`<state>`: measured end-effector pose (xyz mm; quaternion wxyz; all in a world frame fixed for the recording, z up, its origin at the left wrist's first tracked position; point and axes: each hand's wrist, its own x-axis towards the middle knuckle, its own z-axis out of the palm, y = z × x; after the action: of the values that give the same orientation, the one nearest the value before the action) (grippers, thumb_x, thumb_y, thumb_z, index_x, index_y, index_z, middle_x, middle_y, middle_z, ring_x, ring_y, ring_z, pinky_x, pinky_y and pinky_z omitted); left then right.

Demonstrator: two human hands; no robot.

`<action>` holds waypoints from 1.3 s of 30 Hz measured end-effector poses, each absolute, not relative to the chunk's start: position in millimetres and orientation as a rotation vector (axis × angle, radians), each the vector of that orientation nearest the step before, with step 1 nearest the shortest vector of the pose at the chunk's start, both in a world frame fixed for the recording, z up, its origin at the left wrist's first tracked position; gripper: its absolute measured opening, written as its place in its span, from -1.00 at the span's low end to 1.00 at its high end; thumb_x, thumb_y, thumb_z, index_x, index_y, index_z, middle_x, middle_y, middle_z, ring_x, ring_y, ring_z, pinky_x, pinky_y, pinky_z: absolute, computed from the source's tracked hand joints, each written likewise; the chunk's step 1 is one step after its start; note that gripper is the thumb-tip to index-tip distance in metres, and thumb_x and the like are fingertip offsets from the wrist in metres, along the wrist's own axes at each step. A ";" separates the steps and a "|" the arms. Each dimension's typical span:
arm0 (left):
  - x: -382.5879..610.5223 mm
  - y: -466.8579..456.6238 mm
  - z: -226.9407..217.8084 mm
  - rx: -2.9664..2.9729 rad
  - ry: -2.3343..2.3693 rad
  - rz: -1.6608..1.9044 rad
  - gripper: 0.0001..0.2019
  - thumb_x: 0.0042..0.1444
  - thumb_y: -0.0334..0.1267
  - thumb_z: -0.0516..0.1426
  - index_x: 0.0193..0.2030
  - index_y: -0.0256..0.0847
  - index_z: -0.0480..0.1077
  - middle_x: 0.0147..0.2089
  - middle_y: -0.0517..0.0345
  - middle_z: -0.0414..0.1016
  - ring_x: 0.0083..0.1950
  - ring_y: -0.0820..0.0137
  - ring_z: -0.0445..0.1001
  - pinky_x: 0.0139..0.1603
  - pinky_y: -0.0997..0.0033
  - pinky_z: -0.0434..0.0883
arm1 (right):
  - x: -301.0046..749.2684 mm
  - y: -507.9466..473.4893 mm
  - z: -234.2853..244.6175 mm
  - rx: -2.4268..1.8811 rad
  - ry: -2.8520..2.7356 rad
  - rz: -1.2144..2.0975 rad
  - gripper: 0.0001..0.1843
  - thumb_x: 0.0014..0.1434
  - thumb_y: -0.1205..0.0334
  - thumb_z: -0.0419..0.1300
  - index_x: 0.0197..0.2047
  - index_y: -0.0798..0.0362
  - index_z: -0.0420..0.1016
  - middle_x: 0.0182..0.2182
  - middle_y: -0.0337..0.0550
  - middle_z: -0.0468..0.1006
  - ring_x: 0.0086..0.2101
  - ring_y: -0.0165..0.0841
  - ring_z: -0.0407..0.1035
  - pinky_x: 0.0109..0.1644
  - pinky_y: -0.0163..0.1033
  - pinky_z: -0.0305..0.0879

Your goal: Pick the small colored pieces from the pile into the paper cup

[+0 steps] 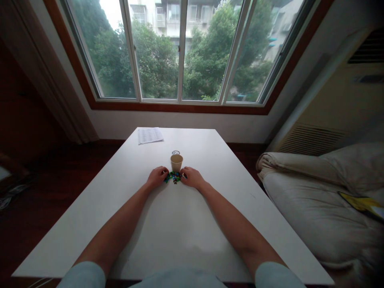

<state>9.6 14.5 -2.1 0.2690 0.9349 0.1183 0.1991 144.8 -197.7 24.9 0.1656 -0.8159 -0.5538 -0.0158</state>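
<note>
2 hands: left hand [156, 176], right hand [192, 177] flank coloured pile [174, 177] | fingers curled (grip unclear) | cup [177, 163] behind | table [180, 228] edges far

white table [168, 224] bears a printed sheet [150, 135] at its far edge, a tan cup [177, 163] mid-table (upright), small colourful pieces [174, 177] heaped just before it.

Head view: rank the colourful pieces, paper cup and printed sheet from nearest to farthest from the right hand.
1. Colourful pieces, touching the right hand, at its left.
2. Paper cup, just behind the pieces.
3. Printed sheet, far back on the left.
</note>
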 end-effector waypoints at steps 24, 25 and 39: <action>10.9 16.7 -5.9 2.535 0.304 0.551 -0.82 0.20 -0.22 0.10 -0.24 -0.13 0.55 -0.21 0.13 0.55 -0.21 0.38 0.44 -0.19 0.44 0.33 | 158.1 -190.1 2.9 -2.270 -1.341 -0.079 -0.84 0.19 0.35 0.15 -0.18 0.00 0.51 -0.30 -0.22 0.52 -0.28 -0.39 0.34 -0.20 -0.33 0.14; 10.9 16.6 -5.8 2.537 0.312 0.545 -0.82 0.20 -0.22 0.10 -0.24 -0.14 0.55 -0.21 0.12 0.55 -0.20 0.37 0.44 -0.18 0.44 0.33 | 159.0 -190.0 1.9 -2.297 -1.295 -0.093 -0.85 0.20 0.33 0.16 -0.16 0.00 0.51 -0.29 -0.21 0.51 -0.27 -0.38 0.35 -0.19 -0.33 0.15; 9.1 14.2 -3.0 2.540 0.311 0.550 -0.81 0.20 -0.23 0.10 -0.24 -0.13 0.56 -0.22 0.14 0.55 -0.21 0.38 0.44 -0.19 0.43 0.33 | 162.2 -188.9 1.3 -2.353 -1.258 -0.071 -0.80 0.26 0.14 0.22 -0.10 0.01 0.58 -0.24 -0.15 0.46 -0.20 -0.38 0.36 -0.14 -0.34 0.21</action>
<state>9.1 14.2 -3.0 0.2589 0.9373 0.1148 0.2030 162.2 -188.9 1.3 0.2341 -0.8570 -0.4583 -0.0259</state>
